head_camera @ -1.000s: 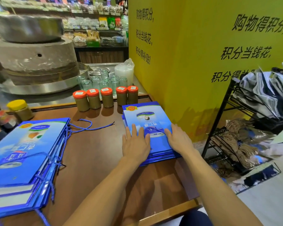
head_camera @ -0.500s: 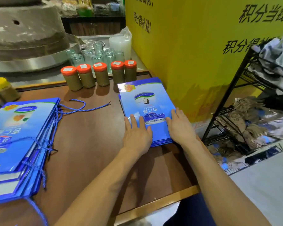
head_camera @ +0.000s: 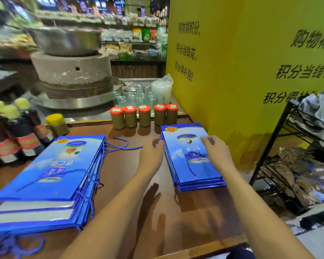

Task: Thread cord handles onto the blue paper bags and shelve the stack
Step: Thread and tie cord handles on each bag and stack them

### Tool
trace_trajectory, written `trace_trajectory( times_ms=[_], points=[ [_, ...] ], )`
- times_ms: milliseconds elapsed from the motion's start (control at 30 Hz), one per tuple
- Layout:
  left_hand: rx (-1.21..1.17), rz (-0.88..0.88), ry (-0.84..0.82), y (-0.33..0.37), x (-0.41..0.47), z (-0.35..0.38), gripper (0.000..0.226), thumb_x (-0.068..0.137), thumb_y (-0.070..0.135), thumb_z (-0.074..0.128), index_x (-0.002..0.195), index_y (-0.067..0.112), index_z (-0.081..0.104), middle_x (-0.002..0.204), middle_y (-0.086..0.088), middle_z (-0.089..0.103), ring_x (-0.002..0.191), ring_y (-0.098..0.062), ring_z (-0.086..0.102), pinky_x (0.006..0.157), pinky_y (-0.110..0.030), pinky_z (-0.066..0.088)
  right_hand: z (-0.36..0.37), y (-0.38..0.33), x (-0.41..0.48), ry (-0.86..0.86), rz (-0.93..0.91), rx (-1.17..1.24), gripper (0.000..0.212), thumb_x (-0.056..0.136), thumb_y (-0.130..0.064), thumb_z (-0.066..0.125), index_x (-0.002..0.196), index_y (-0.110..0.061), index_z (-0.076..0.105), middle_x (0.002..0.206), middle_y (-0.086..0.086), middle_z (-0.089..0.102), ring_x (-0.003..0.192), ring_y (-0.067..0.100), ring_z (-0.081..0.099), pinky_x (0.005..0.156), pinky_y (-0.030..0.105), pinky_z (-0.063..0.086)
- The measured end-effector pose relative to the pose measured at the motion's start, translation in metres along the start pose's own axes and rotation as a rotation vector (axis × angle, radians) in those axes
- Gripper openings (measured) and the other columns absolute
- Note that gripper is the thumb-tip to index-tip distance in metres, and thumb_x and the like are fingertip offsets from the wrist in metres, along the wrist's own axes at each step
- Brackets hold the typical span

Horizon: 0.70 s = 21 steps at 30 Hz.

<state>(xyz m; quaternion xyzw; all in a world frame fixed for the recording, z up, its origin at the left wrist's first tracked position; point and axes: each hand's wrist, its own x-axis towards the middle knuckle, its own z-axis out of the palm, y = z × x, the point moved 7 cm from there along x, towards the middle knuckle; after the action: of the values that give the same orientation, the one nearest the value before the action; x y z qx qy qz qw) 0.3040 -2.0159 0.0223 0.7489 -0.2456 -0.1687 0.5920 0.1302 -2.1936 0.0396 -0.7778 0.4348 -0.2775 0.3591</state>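
On the brown wooden table (head_camera: 118,165), a small stack of blue paper bags (head_camera: 195,165) lies at 3 o'clock and a corded stack (head_camera: 45,174) at 9. The left hand (head_camera: 151,157) is beside the small stack and the right hand (head_camera: 216,154) over it. Blur hides both grips. A yellow wall (head_camera: 251,71) stands at 2 and a black rack (head_camera: 268,146) at 4.

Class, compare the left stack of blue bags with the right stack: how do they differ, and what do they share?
The left stack holds larger bags than the right stack. The left stack is fanned unevenly; the right stack is squared. The left hand and right hand are at the right stack, not the left. Both: flat blue bags with cords.
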Motion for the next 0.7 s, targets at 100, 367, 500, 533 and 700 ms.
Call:
trace_trajectory(
  times_ms=[100, 367, 500, 533, 700],
  points=[
    [0.067, 0.053, 0.063, -0.004, -0.003, -0.063, 0.030, 0.104, 0.027, 0.056, 0.132, 0.020, 0.064, 0.123, 0.009, 0.059, 0.113, -0.006, 0.052, 0.087, -0.022, 0.037, 0.052, -0.043, -0.019, -0.079, -0.023, 0.106, 0.040, 0.102, -0.048, 0.057, 0.118, -0.013, 0.067, 0.117, 0.004, 0.068, 0.113, 0.027, 0.061, 0.092, 0.040, 0.048],
    [0.456, -0.047, 0.288, -0.073, -0.004, -0.282, 0.034, 0.099, 0.026, 0.058, 0.132, 0.017, 0.064, 0.134, -0.008, 0.067, 0.120, -0.028, 0.062, 0.100, -0.039, 0.048, 0.217, -0.136, -0.085, -0.379, -0.060, 0.138, 0.047, 0.095, -0.059, 0.060, 0.120, -0.018, 0.060, 0.105, -0.005, 0.065, 0.101, 0.022, 0.063, 0.087, 0.040, 0.051],
    [0.606, -0.200, 0.373, -0.116, -0.021, -0.381, 0.041, 0.103, 0.033, 0.053, 0.138, 0.012, 0.059, 0.137, -0.014, 0.065, 0.123, -0.037, 0.059, 0.094, -0.041, 0.045, 0.273, -0.172, -0.119, -0.491, -0.100, 0.117, 0.049, 0.097, -0.056, 0.061, 0.124, -0.016, 0.053, 0.115, -0.001, 0.061, 0.103, 0.022, 0.061, 0.083, 0.037, 0.047],
    [0.601, -0.206, 0.382, -0.123, -0.026, -0.395, 0.042, 0.104, 0.035, 0.051, 0.139, 0.012, 0.057, 0.139, -0.014, 0.064, 0.124, -0.036, 0.059, 0.093, -0.040, 0.045, 0.287, -0.177, -0.126, -0.512, -0.094, 0.124, 0.046, 0.098, -0.055, 0.062, 0.120, -0.016, 0.051, 0.113, -0.001, 0.060, 0.102, 0.022, 0.059, 0.083, 0.036, 0.046],
    [0.562, -0.295, 0.315, -0.149, -0.035, -0.414, 0.053, 0.107, 0.040, 0.046, 0.151, 0.010, 0.045, 0.151, -0.013, 0.053, 0.132, -0.035, 0.054, 0.100, -0.040, 0.045, 0.340, -0.186, -0.150, -0.501, -0.081, 0.087, 0.079, 0.080, -0.076, 0.058, 0.128, -0.014, 0.051, 0.128, 0.006, 0.064, 0.112, 0.032, 0.065, 0.090, 0.046, 0.056]
  ],
)
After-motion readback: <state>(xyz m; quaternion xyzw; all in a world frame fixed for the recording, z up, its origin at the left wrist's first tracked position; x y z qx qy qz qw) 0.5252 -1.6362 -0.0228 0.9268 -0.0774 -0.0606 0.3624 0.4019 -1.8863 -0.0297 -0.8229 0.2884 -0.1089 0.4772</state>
